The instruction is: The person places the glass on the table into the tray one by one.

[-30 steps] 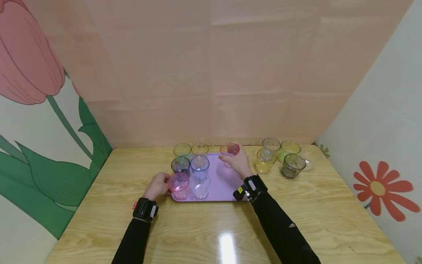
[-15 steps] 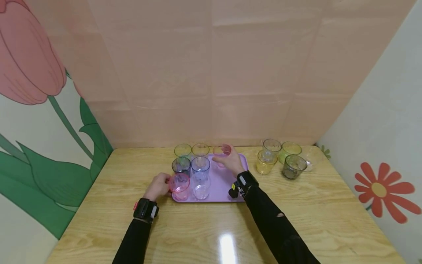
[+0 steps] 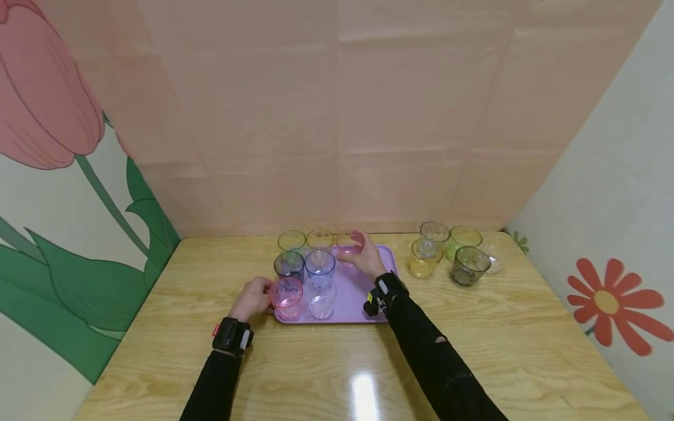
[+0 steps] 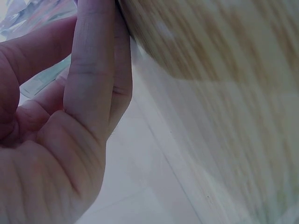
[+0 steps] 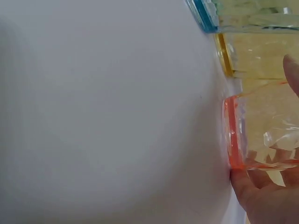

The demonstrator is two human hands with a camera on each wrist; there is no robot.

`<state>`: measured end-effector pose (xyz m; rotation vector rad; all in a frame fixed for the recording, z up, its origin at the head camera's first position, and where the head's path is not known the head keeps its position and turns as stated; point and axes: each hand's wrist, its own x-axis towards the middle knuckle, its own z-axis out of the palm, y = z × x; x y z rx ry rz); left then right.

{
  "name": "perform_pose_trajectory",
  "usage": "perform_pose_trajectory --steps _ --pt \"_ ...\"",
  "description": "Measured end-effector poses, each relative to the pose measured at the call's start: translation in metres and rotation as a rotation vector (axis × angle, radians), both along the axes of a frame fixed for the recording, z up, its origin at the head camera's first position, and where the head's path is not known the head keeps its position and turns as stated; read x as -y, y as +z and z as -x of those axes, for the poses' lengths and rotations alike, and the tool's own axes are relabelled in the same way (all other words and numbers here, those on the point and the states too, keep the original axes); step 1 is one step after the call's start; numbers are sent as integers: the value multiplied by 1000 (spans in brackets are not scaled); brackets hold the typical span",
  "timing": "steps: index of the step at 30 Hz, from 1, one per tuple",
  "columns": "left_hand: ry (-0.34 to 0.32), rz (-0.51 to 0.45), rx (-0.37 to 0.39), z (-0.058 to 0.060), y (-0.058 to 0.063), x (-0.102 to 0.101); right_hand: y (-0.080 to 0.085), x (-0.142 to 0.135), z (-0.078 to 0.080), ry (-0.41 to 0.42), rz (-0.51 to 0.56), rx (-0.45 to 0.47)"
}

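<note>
My right hand point(image 3: 370, 261) grips a pink glass point(image 3: 346, 245) at the back of a lilac tray point(image 3: 354, 307). In the right wrist view this glass point(image 5: 233, 133) has its thick base right at the tray surface, beside a yellow-based glass point(image 5: 226, 56). My left hand point(image 3: 251, 299) holds the tray's front left corner, close beside another pink glass point(image 3: 288, 304). The left wrist view shows that hand's long fingers point(image 4: 91, 65) at the edge; part of the grip is hidden behind them.
Left on the tray stand green point(image 3: 291, 238), amber point(image 3: 319, 237), dark point(image 3: 289, 264), blue point(image 3: 320, 263) and clear point(image 3: 320, 303) glasses. Right of it, several more glasses, including a yellow one point(image 3: 424, 266) and a grey one point(image 3: 468, 272), cluster on the wooden table point(image 3: 295, 374).
My right hand has brought its pink glass leftward, beside the amber glass at the back, and slightly down onto the tray. The left hand has stayed in place.
</note>
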<state>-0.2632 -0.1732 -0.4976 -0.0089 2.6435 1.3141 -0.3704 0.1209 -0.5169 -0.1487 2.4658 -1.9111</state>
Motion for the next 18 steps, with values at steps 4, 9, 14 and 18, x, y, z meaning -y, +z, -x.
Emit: perform_pose_trajectory --steps 4,9,14,18 --pt "-5 7 -12 0 -1 0 -2 -2 1 5 -25 -8" --pt "-3 18 -3 1 -2 1 -3 -2 0 23 -48 -12" --pt "-7 0 5 0 -1 0 -2 -3 0 23 -85 -10" --pt "-3 -13 12 -1 0 -1 -2 -3 0 12 -109 -2"
